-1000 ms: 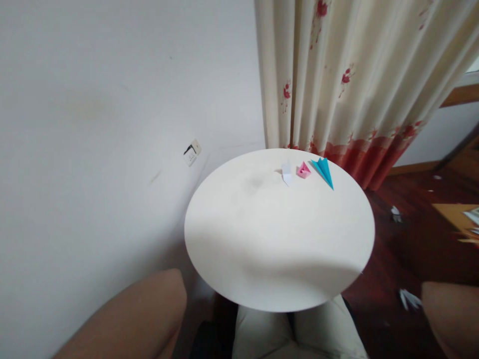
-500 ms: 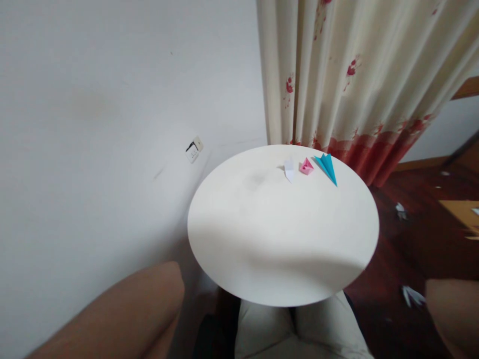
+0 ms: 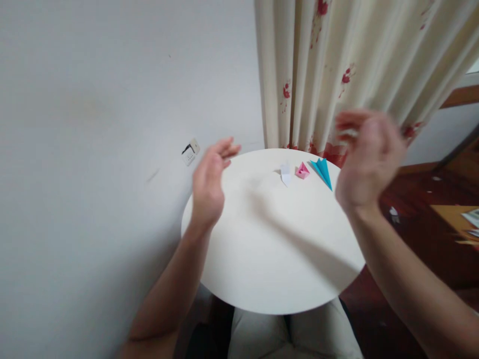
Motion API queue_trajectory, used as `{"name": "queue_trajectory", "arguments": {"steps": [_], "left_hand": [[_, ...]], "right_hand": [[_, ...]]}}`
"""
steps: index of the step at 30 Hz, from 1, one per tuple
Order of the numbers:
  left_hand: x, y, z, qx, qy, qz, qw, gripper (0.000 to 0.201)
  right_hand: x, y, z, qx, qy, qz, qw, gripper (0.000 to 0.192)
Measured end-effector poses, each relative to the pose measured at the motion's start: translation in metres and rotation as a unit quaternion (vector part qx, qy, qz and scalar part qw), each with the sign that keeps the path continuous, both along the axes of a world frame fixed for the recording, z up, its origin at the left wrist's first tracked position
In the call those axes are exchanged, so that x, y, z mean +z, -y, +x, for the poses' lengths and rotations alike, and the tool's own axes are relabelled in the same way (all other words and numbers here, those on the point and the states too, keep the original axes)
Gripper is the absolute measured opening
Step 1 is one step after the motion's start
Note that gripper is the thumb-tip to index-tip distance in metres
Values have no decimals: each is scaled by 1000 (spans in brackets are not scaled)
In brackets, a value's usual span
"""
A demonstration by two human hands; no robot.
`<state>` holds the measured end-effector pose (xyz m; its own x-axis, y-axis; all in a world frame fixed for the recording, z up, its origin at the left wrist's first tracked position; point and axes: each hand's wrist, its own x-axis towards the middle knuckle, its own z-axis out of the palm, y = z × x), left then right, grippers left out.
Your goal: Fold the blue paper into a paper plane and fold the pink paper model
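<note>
My left hand (image 3: 209,182) is raised over the left edge of the round white table (image 3: 269,249), fingers extended and apart, holding nothing. My right hand (image 3: 368,157) hovers blurred above the table's right edge, fingers loosely curled, also empty. Between the hands, at the table's far side, lie three folded paper pieces: a white one (image 3: 286,173), a small pink one (image 3: 302,171) and a blue paper plane (image 3: 322,171). Neither hand touches them.
A cream curtain with red flowers (image 3: 337,65) hangs behind the table. A wall socket (image 3: 190,152) sits on the white wall at left. Dark wood floor at right carries paper scraps (image 3: 393,213) and a tan board (image 3: 454,217). My lap in pale trousers (image 3: 292,334) is under the table's near edge.
Both hands rose from below the frame's lower corners to above the table's sides; earlier only my forearms showed. The paper pieces have not moved.
</note>
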<state>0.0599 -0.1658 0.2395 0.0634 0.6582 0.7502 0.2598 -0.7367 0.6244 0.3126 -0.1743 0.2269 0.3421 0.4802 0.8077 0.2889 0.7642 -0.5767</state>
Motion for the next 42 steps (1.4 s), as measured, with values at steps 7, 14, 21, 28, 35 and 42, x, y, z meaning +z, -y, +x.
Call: {"name": "queue_trajectory", "arguments": {"steps": [7, 14, 21, 28, 35, 42], "left_hand": [[-153, -88, 34, 3, -189, -205, 960, 25], [-207, -113, 33, 51, -270, -211, 938, 28], [-215, -123, 20, 13, -230, -202, 952, 28], [-215, -124, 16, 6, -217, -216, 952, 27], [-217, -123, 16, 7, -199, -227, 953, 28], [-217, -125, 15, 8, -188, -231, 955, 27]], "right_hand": [[-118, -76, -62, 59, 151, -214, 963, 19], [-190, -109, -87, 76, 237, -332, 910, 19], [-216, -122, -87, 68, 258, -352, 897, 16], [-214, -121, -85, 98, 260, -345, 897, 16], [-214, -122, -82, 102, 246, -354, 896, 18], [-212, -123, -80, 99, 228, -358, 900, 19]]}}
